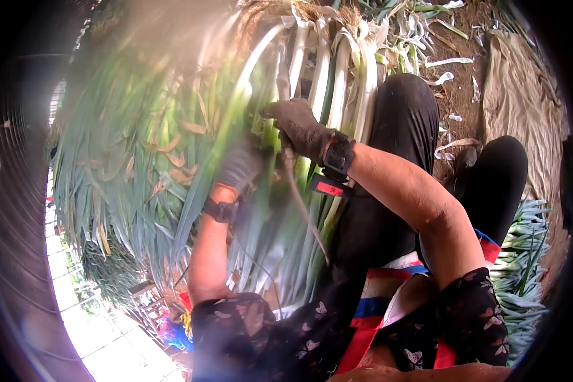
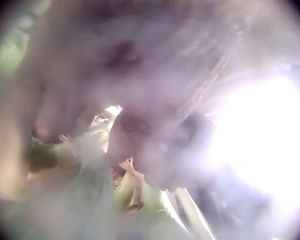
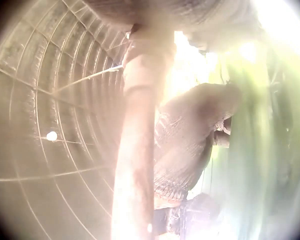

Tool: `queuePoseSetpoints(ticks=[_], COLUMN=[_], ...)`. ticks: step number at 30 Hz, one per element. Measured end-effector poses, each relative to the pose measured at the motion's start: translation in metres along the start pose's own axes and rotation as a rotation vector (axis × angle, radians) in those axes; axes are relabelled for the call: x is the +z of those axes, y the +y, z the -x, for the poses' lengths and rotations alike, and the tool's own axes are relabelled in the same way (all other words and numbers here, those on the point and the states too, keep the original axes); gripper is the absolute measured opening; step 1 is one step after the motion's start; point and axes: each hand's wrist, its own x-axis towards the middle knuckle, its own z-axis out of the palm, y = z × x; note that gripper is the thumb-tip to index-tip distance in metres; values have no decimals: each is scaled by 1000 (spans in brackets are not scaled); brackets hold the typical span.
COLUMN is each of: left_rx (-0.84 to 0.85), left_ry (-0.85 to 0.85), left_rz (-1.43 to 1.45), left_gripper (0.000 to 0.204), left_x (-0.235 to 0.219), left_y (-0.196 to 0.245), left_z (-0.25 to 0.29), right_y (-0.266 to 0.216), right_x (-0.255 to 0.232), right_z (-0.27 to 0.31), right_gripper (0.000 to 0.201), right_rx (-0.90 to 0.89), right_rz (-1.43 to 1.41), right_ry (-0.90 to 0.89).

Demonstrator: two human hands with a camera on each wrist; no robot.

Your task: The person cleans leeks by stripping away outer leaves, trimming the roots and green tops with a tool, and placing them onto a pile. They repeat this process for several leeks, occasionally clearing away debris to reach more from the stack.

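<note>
My left hand, in a dark glove and blurred by motion, grips a green onion by its leafy part. Its white shaft arches up toward the roots. In the left wrist view gloved fingers lie over pale stalks, much of them hazy. Beside it, my right hand, gloved too, curls round a slender tube lying across the onions. That tube fills the middle of the right wrist view, with the left hand behind it. More green onions lie side by side under both hands.
A large heap of green onions spreads to the left, dry leaf bits on top. Peeled scraps litter the soil near a tan cloth. Black-clad knees flank the work; another bundle lies at right.
</note>
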Motion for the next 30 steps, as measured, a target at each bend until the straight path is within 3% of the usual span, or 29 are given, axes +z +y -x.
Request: queuePoseSetpoints(ticks=[3, 6, 8, 10, 11, 13, 14, 16, 18, 21, 23, 26, 27, 29, 30], left_rx=[-2, 13, -37, 321, 500, 122, 51, -89, -67, -128, -101, -79, -104, -7, 40], left_ry=[98, 143, 92, 111, 119, 34, 38, 54, 223, 258, 300, 205, 207, 339, 405], left_rz=[77, 18, -4, -347, -518, -101, -53, 45, -155, -404, -525, -566, -546, -545, -546], left_gripper=[33, 31, 30, 29, 28, 27, 28, 31, 36, 54, 62, 59, 54, 49, 47], left_x=[29, 46, 29, 24, 16, -7, -15, -33, -30, -28, -16, -11, -8, 2, 4], left_y=[-25, -27, -12, -33, -39, -39, -39, -39, -53, -48, -47, -25, -18, -8, -3], left_z=[-15, -20, -13, -20, -22, -22, -20, -17, -12, -8, -6, 2, 7, 34, 42], right_y=[7, 29, 23, 5, -3, -11, -13, -26, -30, -28, -42, -60, -55, -30, -17], right_x=[-7, -1, -13, -19, -16, -9, -8, -16, -14, 1, -4, -19, -20, -3, 5], right_z=[-19, -30, -30, -16, -5, 14, 20, 30, 33, 33, 41, 49, 44, 42, 45], right_gripper=[44, 22, 20, 20, 20, 22, 23, 24, 21, 16, 22, 31, 25, 25, 27], right_rx=[90, -57, -85, 165, 146, 8, -112, 15, 175, 439, 586, 720, 753, 370, 304], right_rz=[-118, -304, -135, -486, -439, -222, -51, -147, -374, -775, -856, -815, -800, -609, -529], right_ry=[-25, 156, 118, 43, 52, 91, 121, 58, 37, 6, -108, -159, -212, -26, 11])
